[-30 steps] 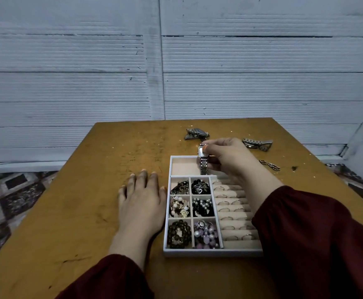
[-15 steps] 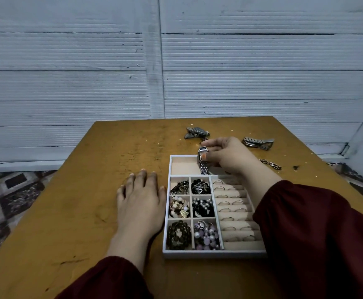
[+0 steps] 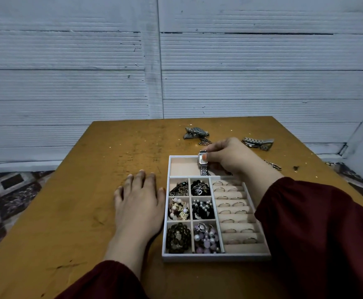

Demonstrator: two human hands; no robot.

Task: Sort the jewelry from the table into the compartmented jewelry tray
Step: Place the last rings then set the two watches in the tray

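The right hand (image 3: 234, 160) pinches a silver watch (image 3: 203, 161) by its case, fingers (image 3: 217, 147) curled round it. It hangs band-down over the long far compartment of the tray (image 3: 217, 257), probably the only compartment roomy enough; I can't quite tell if the band touches the lining. The left hand (image 3: 140, 203) lies flat on the counter (image 3: 79, 212) just beside the tray, likely steadying it. More watches (image 3: 195, 133) lie beyond.

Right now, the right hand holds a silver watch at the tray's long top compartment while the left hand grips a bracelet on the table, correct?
Not quite. The head view shows the left hand lying flat on the table beside the tray, gripping nothing. The right hand does hold the silver watch at the tray's long top compartment.
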